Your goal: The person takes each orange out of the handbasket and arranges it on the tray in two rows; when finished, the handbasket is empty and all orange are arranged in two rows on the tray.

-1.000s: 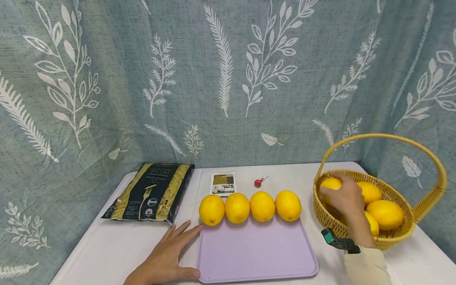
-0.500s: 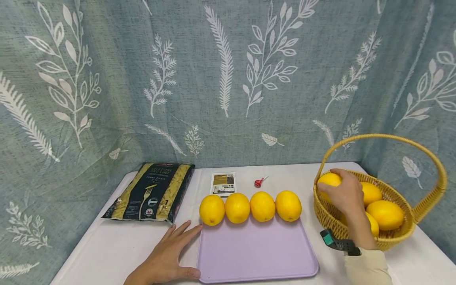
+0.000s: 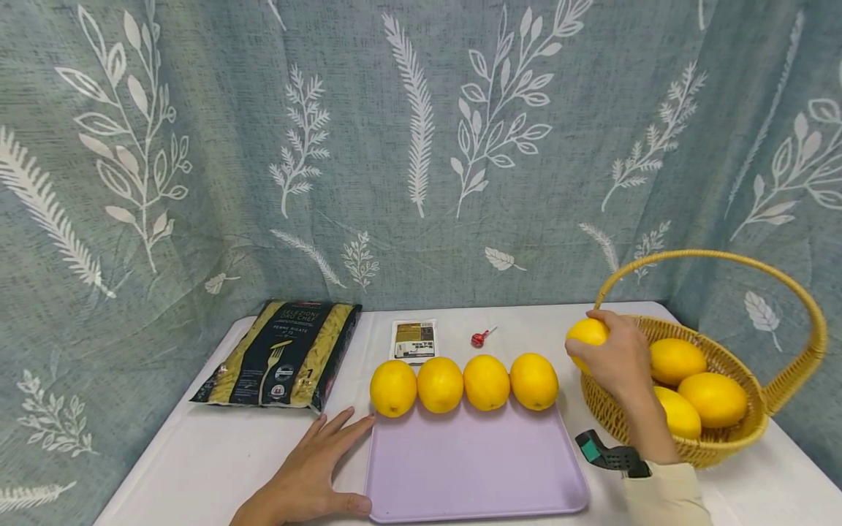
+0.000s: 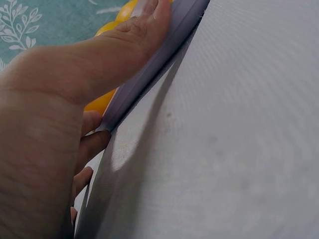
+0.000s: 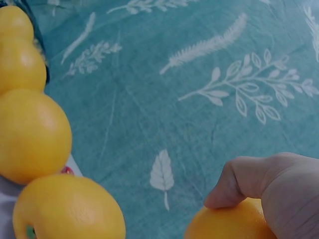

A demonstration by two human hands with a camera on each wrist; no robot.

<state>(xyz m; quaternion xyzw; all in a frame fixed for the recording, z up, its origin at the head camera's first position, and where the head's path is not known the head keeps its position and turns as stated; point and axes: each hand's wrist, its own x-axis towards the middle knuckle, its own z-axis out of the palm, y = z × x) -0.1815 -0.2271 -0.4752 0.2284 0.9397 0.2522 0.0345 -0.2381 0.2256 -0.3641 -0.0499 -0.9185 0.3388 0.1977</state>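
Note:
My right hand (image 3: pixel 621 358) grips a yellow-orange orange (image 3: pixel 584 337) at the left rim of the wicker basket (image 3: pixel 600 409). In the right wrist view the thumb presses on this orange (image 5: pixel 227 224); the other fingers are mostly hidden. Several more oranges (image 3: pixel 712 399) lie inside the basket. A row of oranges (image 3: pixel 440 385) stands along the back edge of a lilac tray (image 3: pixel 476 464). Fingers spread, my left hand (image 3: pixel 309 467) rests on the table at the tray's left edge; in the left wrist view its thumb and fingertips lie along the tray's side (image 4: pixel 177 30).
A black and yellow bag of penne (image 3: pixel 279 354) lies at the back left. Behind the row are a small printed packet (image 3: pixel 414 340) and a red lollipop (image 3: pixel 479 340). The basket's tall handle (image 3: pixel 697 254) arches above it. A leaf-patterned curtain (image 3: pixel 368 146) hangs behind the table.
My right hand has lifted the orange from inside the basket and carried it left to the rim. My left hand and the row of oranges have stayed in place.

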